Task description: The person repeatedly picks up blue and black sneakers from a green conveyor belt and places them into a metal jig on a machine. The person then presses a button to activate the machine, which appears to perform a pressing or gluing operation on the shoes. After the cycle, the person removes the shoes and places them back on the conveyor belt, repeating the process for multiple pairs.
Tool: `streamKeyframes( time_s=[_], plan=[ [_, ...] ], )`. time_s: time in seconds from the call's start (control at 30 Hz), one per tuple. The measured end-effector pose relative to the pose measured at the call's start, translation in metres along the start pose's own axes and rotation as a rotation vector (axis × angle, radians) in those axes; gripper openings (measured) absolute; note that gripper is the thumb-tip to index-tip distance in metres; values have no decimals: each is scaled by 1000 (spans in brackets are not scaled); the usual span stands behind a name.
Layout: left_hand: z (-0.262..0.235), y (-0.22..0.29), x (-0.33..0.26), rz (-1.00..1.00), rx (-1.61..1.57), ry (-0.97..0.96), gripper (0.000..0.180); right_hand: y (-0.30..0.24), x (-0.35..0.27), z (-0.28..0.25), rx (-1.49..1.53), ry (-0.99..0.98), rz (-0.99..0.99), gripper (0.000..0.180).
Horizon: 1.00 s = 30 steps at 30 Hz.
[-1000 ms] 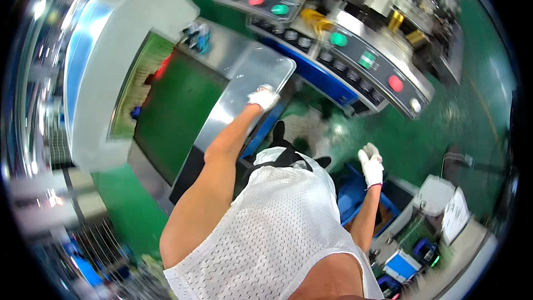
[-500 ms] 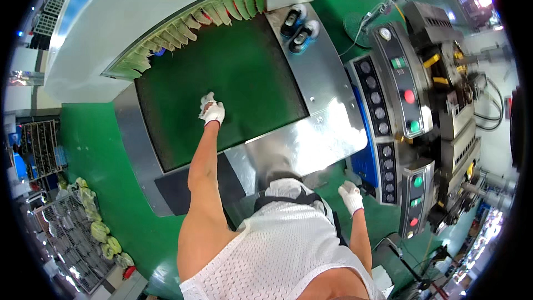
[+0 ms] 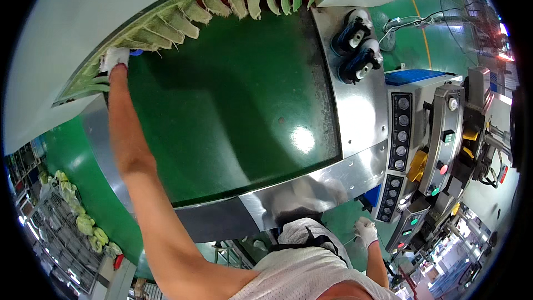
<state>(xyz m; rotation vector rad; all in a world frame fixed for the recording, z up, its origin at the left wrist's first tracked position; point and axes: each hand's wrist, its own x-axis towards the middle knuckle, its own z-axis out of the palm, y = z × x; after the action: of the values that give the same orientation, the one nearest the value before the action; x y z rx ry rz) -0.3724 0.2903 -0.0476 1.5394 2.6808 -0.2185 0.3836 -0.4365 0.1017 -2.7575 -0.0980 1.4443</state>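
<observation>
My left hand [image 3: 115, 59] has slid from mid-belt to the far left corner of the green belt [image 3: 233, 105], gloved fingers closing on a small blue piece [image 3: 136, 52] under the soft, limp cloth flaps [image 3: 183, 14]—probably light, best pinched at its edge—while my right hand [image 3: 366, 231] hangs loosely curled.

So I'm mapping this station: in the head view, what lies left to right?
Wire rack of yellow-green items → gloved left hand → green belt → two black rollers → panel of round knobs
</observation>
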Motion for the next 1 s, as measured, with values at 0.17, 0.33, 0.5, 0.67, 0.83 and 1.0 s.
streamKeyframes(
  time_s=[0.17, 0.33, 0.5, 0.67, 0.83, 1.0],
  plan=[
    [93, -132, 91, 157, 91, 98, 47, -23, 19, -6, -64, -35, 1, 10],
    [68, -83, 14, 162, 105, 26, 53, -5, 37, 0, -58, -169, 17, 39],
    [2, -60, -163, 430, -390, 506, 33, -96, 10, 24, -191, -109, -182, 54],
    [-31, 1, -348, 398, -713, 190, 23, -125, 5, 37, -395, -125, -659, 59],
    [-48, 81, -509, 873, -796, -146, 23, -193, -76, 52, -449, -213, -972, 71],
    [-153, 200, -689, 1321, -840, -520, 22, -155, -57, 51, -532, 295, -1124, 68]
  ],
)
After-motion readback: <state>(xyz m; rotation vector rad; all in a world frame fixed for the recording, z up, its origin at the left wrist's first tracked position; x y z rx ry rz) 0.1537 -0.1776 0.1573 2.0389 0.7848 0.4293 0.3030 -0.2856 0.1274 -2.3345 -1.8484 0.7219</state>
